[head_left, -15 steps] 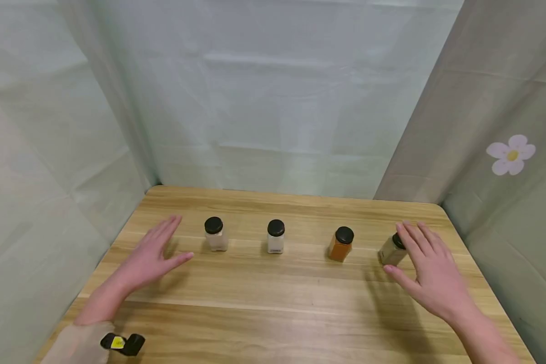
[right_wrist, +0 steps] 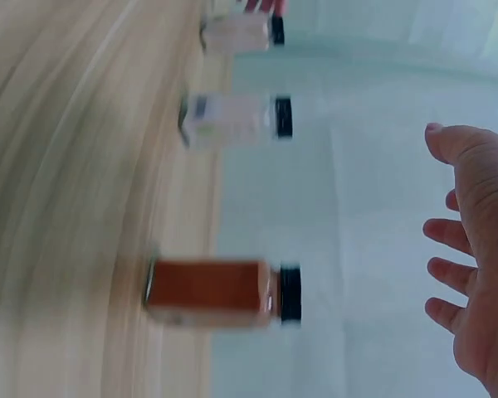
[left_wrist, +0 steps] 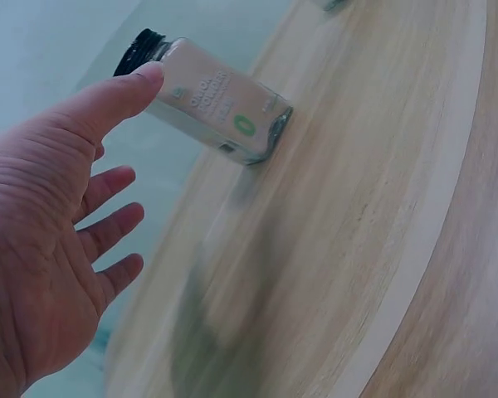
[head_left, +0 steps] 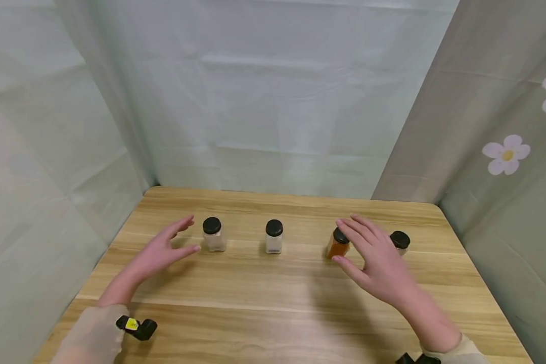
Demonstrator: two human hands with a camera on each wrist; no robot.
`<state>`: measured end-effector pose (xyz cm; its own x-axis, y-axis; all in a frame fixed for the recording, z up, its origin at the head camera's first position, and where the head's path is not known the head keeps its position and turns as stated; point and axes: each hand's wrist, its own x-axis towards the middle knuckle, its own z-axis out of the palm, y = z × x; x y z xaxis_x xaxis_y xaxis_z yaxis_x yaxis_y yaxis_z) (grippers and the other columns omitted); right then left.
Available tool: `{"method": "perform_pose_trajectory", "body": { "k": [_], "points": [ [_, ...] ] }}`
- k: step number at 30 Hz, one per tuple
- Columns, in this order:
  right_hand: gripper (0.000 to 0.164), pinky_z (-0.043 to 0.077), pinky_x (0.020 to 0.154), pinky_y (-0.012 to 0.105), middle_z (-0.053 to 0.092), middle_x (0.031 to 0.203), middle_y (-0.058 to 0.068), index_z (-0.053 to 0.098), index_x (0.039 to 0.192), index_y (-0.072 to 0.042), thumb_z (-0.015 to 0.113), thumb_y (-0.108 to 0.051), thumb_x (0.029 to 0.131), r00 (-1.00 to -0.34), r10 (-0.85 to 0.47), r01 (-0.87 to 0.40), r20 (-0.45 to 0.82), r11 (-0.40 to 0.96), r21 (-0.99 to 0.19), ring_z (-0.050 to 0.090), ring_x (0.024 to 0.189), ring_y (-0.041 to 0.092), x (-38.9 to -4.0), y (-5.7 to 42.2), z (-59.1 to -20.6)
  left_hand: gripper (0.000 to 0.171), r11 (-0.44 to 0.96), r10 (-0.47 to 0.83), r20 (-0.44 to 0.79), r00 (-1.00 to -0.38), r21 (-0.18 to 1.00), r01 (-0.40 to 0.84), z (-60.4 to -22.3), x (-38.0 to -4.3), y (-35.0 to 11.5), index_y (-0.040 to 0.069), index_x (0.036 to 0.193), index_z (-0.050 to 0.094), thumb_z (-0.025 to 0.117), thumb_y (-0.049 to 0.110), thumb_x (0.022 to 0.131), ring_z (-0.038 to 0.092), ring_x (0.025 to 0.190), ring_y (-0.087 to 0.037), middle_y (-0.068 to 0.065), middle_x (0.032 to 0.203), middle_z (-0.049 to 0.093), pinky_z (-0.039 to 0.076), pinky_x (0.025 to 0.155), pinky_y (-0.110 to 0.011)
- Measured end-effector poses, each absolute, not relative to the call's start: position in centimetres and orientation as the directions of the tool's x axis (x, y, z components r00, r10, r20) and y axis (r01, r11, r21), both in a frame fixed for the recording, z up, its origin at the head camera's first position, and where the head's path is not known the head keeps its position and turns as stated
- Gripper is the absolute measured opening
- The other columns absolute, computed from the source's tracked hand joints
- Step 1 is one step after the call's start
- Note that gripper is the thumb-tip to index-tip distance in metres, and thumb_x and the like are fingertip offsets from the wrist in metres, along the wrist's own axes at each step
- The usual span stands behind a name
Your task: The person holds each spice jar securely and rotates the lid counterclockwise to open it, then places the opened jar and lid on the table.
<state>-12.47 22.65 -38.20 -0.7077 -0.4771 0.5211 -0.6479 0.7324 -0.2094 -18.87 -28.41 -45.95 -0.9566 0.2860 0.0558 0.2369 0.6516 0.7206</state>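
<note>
Now the right hand (head_left: pixel 381 263), spread, has moved from the pale jar (head_left: pixel 400 240) nearest the surface (head_left: pixel 273 293)'s right edge toward the orange jar (head_left: pixel 338 248), left hand (head_left: pixel 158 254) likewise spread, nothing yet gripped.

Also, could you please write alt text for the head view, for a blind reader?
A person's left hand and right hand hover over a wooden table where four black-lidded jars stand in a row. The left is beside the leftmost pale jar; the right, near the orange jar, partly hides the rightmost jar.
</note>
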Motion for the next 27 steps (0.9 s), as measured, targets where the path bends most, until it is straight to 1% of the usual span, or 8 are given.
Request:
{"method": "perform_pose_trajectory", "body": {
  "k": [3,7,13,17,21,24,27],
  "points": [
    [0.066,0.034,0.111,0.059,0.052,0.151,0.004,0.049,0.153,-0.015,0.069,-0.044,0.098,-0.672,-0.512,-0.695,0.535,0.686,-0.216,0.041,0.143,0.032,-13.1,20.8,-38.1,0.087,0.611,0.295,0.066,-0.953,0.754,0.241,-46.2,-19.3,-28.0,0.009,0.161,0.031,0.077,0.040,0.093,0.038,0.141,-0.042,-0.020,0.154,0.044,0.027,0.115,-0.062],
    [0.063,0.035,0.112,0.055,0.054,0.150,0.003,0.051,0.152,-0.014,0.068,-0.043,0.099,-0.634,-0.552,-0.736,0.542,0.644,-0.205,0.043,0.142,0.030,-13.6,18.6,-38.0,0.086,0.580,0.300,0.073,-0.951,0.778,0.242,-46.4,-19.6,-27.5,0.005,0.158,0.035,0.078,0.040,0.092,0.040,0.139,-0.042,-0.020,0.153,0.046,0.028,0.115,-0.061],
    [0.056,0.041,0.109,0.051,0.060,0.143,0.002,0.056,0.148,-0.013,0.068,-0.039,0.099,-0.592,-0.591,-0.779,0.548,0.593,-0.203,0.048,0.138,0.028,-14.2,15.8,-38.1,0.083,0.557,0.298,0.058,-0.953,0.800,0.223,-46.7,-19.9,-27.0,0.007,0.156,0.038,0.078,0.042,0.092,0.040,0.140,-0.041,-0.019,0.154,0.045,0.027,0.115,-0.060],
    [0.053,0.042,0.109,0.048,0.062,0.140,0.002,0.057,0.147,-0.014,0.067,-0.038,0.100,-0.562,-0.621,-0.810,0.547,0.546,-0.213,0.051,0.135,0.028,-14.5,14.0,-38.4,0.081,0.524,0.295,0.036,-0.955,0.829,0.193,-46.9,-20.1,-26.7,0.007,0.155,0.039,0.078,0.040,0.092,0.039,0.141,-0.043,-0.020,0.154,0.044,0.026,0.116,-0.060],
    [0.051,0.043,0.108,0.045,0.063,0.138,0.000,0.058,0.145,-0.015,0.067,-0.036,0.100,-0.546,-0.641,-0.827,0.539,0.516,-0.224,0.054,0.133,0.025,-14.8,12.2,-38.9,0.079,0.464,0.287,0.006,-0.958,0.874,0.144,-47.2,-20.2,-26.5,0.005,0.154,0.038,0.078,0.034,0.093,0.037,0.142,-0.046,-0.022,0.154,0.043,0.027,0.116,-0.060],
    [0.049,0.042,0.110,0.042,0.063,0.137,-0.001,0.059,0.144,-0.015,0.069,-0.034,0.099,-0.553,-0.648,-0.827,0.523,0.503,-0.251,0.054,0.132,0.022,-15.0,10.8,-39.3,0.079,0.418,0.290,0.005,-0.957,0.899,0.131,-47.5,-20.4,-26.3,0.001,0.154,0.037,0.079,0.028,0.093,0.038,0.142,-0.047,-0.024,0.152,0.043,0.029,0.115,-0.060],
    [0.047,0.038,0.113,0.042,0.063,0.137,-0.001,0.061,0.142,-0.014,0.069,-0.033,0.100,-0.575,-0.648,-0.816,0.500,0.498,-0.292,0.053,0.132,0.019,-15.1,9.5,-39.6,0.077,0.383,0.293,0.015,-0.956,0.914,0.132,-47.9,-20.7,-26.0,-0.001,0.152,0.038,0.080,0.022,0.092,0.041,0.140,-0.044,-0.025,0.150,0.046,0.031,0.115,-0.058]
  ]
}}
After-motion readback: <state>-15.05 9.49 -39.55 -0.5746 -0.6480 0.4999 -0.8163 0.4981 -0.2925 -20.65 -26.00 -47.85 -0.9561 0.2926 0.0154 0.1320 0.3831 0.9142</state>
